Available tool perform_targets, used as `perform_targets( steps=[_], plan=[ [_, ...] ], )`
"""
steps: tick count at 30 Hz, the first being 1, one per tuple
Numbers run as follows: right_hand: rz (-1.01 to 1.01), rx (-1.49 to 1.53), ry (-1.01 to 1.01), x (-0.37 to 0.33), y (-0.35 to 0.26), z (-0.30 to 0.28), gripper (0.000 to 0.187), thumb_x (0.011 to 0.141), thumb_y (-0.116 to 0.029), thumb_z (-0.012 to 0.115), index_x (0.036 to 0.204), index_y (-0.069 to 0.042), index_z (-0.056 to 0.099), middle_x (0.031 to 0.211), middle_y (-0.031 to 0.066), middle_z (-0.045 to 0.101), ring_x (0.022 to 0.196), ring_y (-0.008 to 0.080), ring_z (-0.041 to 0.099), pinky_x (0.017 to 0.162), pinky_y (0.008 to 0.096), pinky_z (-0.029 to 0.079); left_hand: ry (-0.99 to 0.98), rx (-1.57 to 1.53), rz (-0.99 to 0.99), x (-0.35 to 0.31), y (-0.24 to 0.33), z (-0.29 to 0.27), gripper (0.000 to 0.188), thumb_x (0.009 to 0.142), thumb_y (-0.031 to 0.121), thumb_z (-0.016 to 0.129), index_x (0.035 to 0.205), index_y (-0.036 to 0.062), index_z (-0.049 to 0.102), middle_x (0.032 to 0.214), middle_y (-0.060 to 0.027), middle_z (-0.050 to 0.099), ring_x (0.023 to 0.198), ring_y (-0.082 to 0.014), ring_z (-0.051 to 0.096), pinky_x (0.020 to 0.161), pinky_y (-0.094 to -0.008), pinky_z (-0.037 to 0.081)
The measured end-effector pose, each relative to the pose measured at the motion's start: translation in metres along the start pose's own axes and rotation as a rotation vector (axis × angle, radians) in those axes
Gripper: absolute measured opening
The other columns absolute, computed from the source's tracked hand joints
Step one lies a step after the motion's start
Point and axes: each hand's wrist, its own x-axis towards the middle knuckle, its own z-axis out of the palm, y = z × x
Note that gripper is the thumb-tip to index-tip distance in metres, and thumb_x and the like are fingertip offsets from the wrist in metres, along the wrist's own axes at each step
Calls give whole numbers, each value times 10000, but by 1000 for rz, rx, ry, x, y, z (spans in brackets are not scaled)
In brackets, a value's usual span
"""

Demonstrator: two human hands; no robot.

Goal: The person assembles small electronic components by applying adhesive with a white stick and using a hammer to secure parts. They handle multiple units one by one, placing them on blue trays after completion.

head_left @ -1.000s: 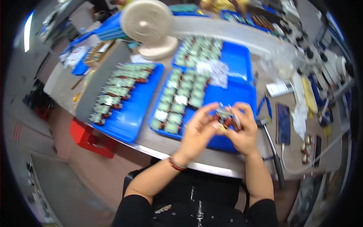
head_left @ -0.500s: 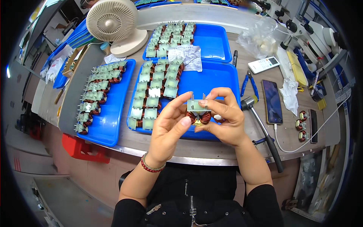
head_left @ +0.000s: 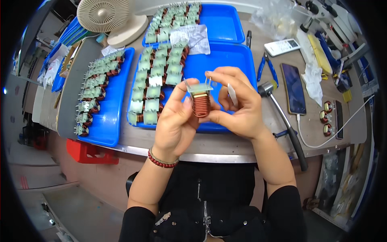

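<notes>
A small coil part [head_left: 200,101], copper winding under a pale green plate with metal pins, is held up between both hands. My left hand [head_left: 176,119] pinches it from the left, thumb and forefinger at the winding and plate. My right hand [head_left: 237,103] cups it from the right and also carries a thin white strip [head_left: 231,95] between the fingers. A red bead bracelet is on my left wrist. Beneath the hands lies a blue tray [head_left: 229,64] with rows of similar coil parts [head_left: 155,84].
Another blue tray [head_left: 115,109] of coils lies to the left, a third [head_left: 225,24] behind. A white fan [head_left: 105,16] stands at the back left. Right of the tray lie blue pliers [head_left: 267,66], a hammer [head_left: 284,121], a phone [head_left: 293,86] and several loose coils [head_left: 325,117].
The view has shifted and the hands have risen closer to the camera. The coil part now stands upright between the fingers, pins upward.
</notes>
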Motion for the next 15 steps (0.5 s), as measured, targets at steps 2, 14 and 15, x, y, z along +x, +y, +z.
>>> perform_targets(
  steps=[2,14,15],
  plan=[
    [-83,-115,5,-7,2,1,563,562,-28,753,1098,-89,593,1031,57,482,685,56,456,461,181,352,111,118,-23,-7,-1,3,428,902,241,469,1258,25,367,1096,-107,532,990,-207,535,849,-318,429],
    [-178,-143,23,-4,-7,0,572,536,8,743,1079,-69,583,1020,103,507,828,182,532,618,261,455,-107,-66,-88,-2,5,11,724,844,402,527,1342,-21,212,1162,-132,502,1047,-243,528,918,-360,406],
    [-249,-109,62,-3,-2,2,546,532,6,749,1050,-72,595,1010,106,516,822,183,532,618,256,452,-106,-55,-77,-2,7,17,726,843,402,528,1342,-21,214,1174,-130,496,1060,-244,522,924,-362,400]
  ],
)
